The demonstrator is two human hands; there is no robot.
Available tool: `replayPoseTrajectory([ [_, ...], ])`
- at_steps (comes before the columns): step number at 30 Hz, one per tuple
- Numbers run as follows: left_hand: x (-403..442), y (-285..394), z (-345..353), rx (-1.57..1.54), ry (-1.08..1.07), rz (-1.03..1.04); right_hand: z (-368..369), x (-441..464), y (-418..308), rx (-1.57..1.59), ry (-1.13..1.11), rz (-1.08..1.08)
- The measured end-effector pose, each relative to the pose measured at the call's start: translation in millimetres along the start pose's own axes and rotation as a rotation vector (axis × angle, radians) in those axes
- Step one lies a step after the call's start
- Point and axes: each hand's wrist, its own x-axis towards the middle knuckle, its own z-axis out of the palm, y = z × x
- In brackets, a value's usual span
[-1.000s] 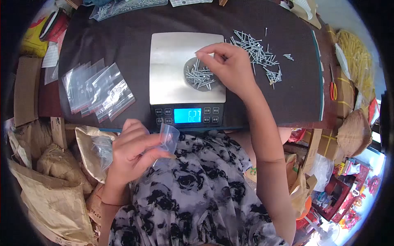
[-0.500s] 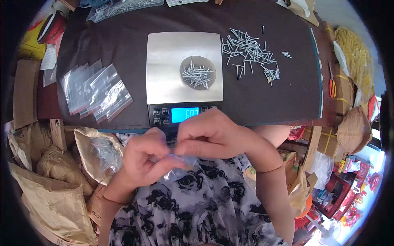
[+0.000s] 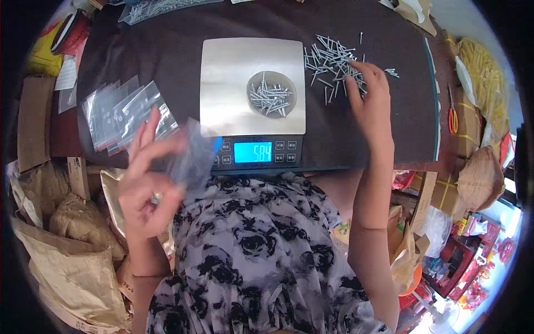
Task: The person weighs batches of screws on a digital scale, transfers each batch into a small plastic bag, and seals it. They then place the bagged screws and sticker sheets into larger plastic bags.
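My left hand [image 3: 149, 183], smeared by motion, pinches a clear plastic zip bag [image 3: 192, 158] by its side, left of the scale's display. My right hand [image 3: 371, 103] reaches over a loose pile of silvery screws [image 3: 331, 55], its thumb and fingers apart at the near edge. Between the hands stands a digital scale [image 3: 228, 83] with a steel top. On it rests a small round dish [image 3: 292, 92] holding several screws [image 3: 271, 100]. The lit display [image 3: 252, 152] appears to read 584.
Overlapping flat zip bags [image 3: 119, 119] lie left of the scale. A large bag of screws [image 3: 167, 8] sits at the back edge. Orange-handled scissors [image 3: 453, 119] lie far right. Paper sacks [image 3: 78, 267] stand below the table at left.
My hands have parted from working together on a bag before the scale. The left moved left with the bag; the right went to the screw pile. The display changed from about 607.
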Motion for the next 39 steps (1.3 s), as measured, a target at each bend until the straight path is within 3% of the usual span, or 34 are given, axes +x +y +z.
replayPoseTrajectory([
  [2, 5.0, 6.4, 2.0, 0.007, -0.086, 0.002, -1.2, 0.8, 1.3, 0.114, 0.013, -0.08],
  [5, 5.8, 0.7, 10.2, 0.006, -0.179, 0.03, 0.1, 0.1, -22.6, 0.446, -0.219, -0.181],
  [11, 12.3, 12.4, 17.0, 0.029, -0.137, 0.146, 15.7, -1.3, -52.0, 0.407, -0.36, -0.303],
  [16, 15.4, 13.6, 21.2, 0.135, -0.18, 0.2, 37.8, -6.3, -57.2, 0.332, -0.256, -0.334],
  [20, 19.1, 13.3, 29.4, 0.108, -0.159, 0.196, 24.2, -5.4, -72.5, 1.134, -0.383, 0.041],
  [24, 25.0, 12.1, 39.9, 0.101, -0.156, 0.219, -5.8, 7.2, -87.9, 1.325, -0.549, -0.113],
  [28, 26.3, 18.6, 44.9, 0.128, -0.176, 0.126, -19.5, 19.7, -110.3, 1.066, -0.55, -0.326],
  [34, 33.7, 10.7, 52.7, 0.111, -0.067, 0.045, 3.7, 29.2, -104.1, 1.105, -0.579, -0.224],
  [39, 40.6, 8.9, 55.5, 0.136, -0.046, 0.068, 4.0, 33.6, -100.3, 1.059, -0.526, -0.296],
])
